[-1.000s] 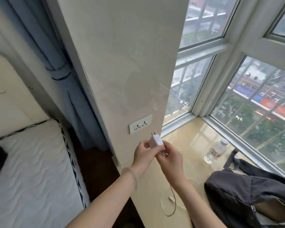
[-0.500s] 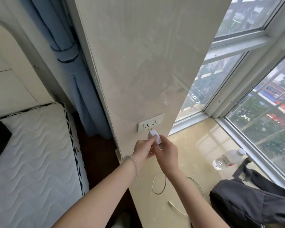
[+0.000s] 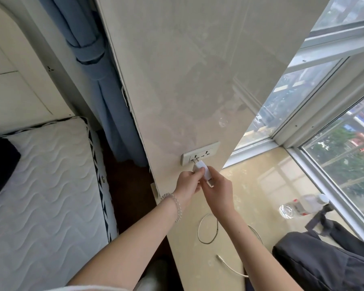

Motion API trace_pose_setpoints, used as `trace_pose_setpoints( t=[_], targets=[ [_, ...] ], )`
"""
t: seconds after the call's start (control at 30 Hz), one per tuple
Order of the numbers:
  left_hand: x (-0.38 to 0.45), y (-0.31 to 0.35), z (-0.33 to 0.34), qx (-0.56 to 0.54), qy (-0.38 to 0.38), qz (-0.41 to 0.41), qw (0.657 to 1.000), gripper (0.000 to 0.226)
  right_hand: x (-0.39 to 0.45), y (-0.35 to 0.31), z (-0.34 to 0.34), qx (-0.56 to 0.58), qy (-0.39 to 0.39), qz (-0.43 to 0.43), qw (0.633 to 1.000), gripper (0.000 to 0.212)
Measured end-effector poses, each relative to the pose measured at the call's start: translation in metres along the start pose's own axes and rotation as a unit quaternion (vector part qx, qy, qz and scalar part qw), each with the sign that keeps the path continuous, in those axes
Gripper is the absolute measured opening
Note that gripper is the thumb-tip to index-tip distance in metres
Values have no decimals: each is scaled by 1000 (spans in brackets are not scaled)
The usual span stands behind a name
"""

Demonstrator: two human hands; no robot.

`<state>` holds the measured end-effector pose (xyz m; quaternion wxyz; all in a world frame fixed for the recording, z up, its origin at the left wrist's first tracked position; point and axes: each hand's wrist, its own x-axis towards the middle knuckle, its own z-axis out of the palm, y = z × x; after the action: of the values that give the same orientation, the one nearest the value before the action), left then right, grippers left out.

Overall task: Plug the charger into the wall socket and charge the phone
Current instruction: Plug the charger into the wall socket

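Note:
A white charger plug (image 3: 202, 168) is held by both hands just below the white wall socket (image 3: 200, 153), its two prongs touching the socket's left outlet. My left hand (image 3: 188, 184) pinches the plug's left side. My right hand (image 3: 218, 188) grips its lower end, where the white cable (image 3: 208, 232) leaves and loops over the beige sill (image 3: 261, 196). The cable's loose connector end (image 3: 220, 257) lies on the sill nearer me. No phone is visible.
A clear plastic water bottle (image 3: 301, 205) lies on the sill by the window. A dark grey backpack (image 3: 328, 263) fills the lower right. A white mattress (image 3: 40, 185) sits to the left, with a blue curtain (image 3: 97, 80) behind it.
Both hands have carried the plug up from mid-air to the socket, and its prongs now meet the left outlet. The view has shifted closer to the wall.

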<state>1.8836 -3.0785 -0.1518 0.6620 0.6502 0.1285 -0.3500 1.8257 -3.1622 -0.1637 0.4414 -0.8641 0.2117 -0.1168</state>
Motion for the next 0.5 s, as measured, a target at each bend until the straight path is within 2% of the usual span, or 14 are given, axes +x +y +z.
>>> trace_pose_setpoints(
  t=[0.07, 0.2, 0.37, 0.5],
  targets=[
    [2, 1, -4, 10, 3, 9, 1000, 37, -1, -3, 3, -17, -2, 0, 1000, 7],
    [8, 3, -15, 31, 9, 20, 999, 26, -6, -10, 13, -33, 6, 12, 999, 26],
    [9, 1, 0, 28, 44, 8, 999, 27, 5, -6, -2, -61, -27, -10, 998, 10],
    [10, 8, -10, 16, 31, -18, 999, 32, 1, -15, 8, -72, 0, 8, 997, 15]
  ],
)
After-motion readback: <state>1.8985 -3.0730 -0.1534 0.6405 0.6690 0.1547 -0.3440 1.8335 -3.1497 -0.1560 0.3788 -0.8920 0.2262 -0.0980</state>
